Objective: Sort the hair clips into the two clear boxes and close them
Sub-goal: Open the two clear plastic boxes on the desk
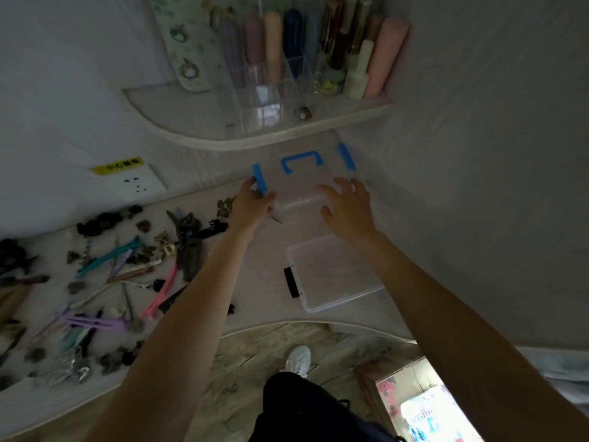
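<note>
A: Report the work surface.

B: The table [264, 247] is pale and runs from 9 o'clock across to the corner at 1 o'clock. A curved shelf [255, 135] hangs on the wall above it at 12 o'clock and carries a clear organiser [271, 90] of upright tubes and bottles.

A: Locate the boxes.

B: Two units. The clear box with blue latches [302, 183] sits under the shelf at 12 o'clock, lid on, with a blue handle [302, 161] on top. The clear box with black latch [331, 272] lies flat near the table's front edge, at 6 o'clock from the first and apart from it.

A: Locate the hair clips.

B: The hair clips [121, 269] lie loose on the table at 9 o'clock, well apart from both boxes. Long teal, pink and purple clips are mixed with small dark ones. No clip is visible inside either box.

A: State of each grip.

B: The left hand [251, 202] is at the left end of the blue-latched box; its fingers curl round the blue latch [259, 181] there, so the grip pinches that latch. The right hand [347, 205] is over the right half of the same lid with fingers spread and straight, holding nothing. Whether its fingertips touch the lid cannot be told.

A: Remaining items.

B: A wall socket [137, 183] with a yellow label sits at 10 o'clock. A white shoe [298, 360] stands on the floor at 6 o'clock.
</note>
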A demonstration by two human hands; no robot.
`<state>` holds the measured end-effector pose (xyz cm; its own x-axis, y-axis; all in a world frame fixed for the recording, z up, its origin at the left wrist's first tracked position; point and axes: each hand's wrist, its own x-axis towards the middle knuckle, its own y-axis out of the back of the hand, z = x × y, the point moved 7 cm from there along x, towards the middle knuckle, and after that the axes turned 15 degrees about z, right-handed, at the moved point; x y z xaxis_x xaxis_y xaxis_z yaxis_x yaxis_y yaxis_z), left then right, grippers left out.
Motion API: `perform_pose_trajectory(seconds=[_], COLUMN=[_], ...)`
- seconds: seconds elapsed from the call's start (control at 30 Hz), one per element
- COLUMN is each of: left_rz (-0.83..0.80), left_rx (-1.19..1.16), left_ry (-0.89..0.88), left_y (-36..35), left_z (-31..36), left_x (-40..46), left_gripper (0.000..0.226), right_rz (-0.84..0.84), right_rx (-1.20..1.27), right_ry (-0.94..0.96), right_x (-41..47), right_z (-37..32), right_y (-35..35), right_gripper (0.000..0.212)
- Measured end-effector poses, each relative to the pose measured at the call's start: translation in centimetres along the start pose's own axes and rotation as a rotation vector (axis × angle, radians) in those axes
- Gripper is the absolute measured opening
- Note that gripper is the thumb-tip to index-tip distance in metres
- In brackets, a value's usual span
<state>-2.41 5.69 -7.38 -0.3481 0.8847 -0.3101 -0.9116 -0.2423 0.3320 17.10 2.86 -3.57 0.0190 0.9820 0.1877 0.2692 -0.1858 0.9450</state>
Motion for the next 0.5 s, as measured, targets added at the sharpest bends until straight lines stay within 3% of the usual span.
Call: perform_pose_trajectory(seconds=[0.13,0.27,0.4,0.5], left_rz=[0.012,-0.005,0.02,0.041], left_rx=[-0.137,-0.209,-0.207,-0.129], left_ry=[0.085,0.164,0.104,0.093], left_y=[2.7,5.5,6.6,6.8], left_z=[-2.5,-4.4,-3.1,-3.0], left_x=[-1.0,-2.4,-2.9,-2.7], left_gripper=[0.05,0.044,0.014,0.03], right_rz=[0.216,0.075,0.049,-0.014], right_rx=[-0.041,0.085,0.018,-0.019], right_ry=[-0.056,-0.209,-0.173,-0.199], right_x=[1.4,2.6,2.8,2.3], right_z=[1.1,1.4,0.6,1.5], right_y=[1.7,0.7,0.1,-0.6], right_gripper=[0.031,0.029,0.029,0.031])
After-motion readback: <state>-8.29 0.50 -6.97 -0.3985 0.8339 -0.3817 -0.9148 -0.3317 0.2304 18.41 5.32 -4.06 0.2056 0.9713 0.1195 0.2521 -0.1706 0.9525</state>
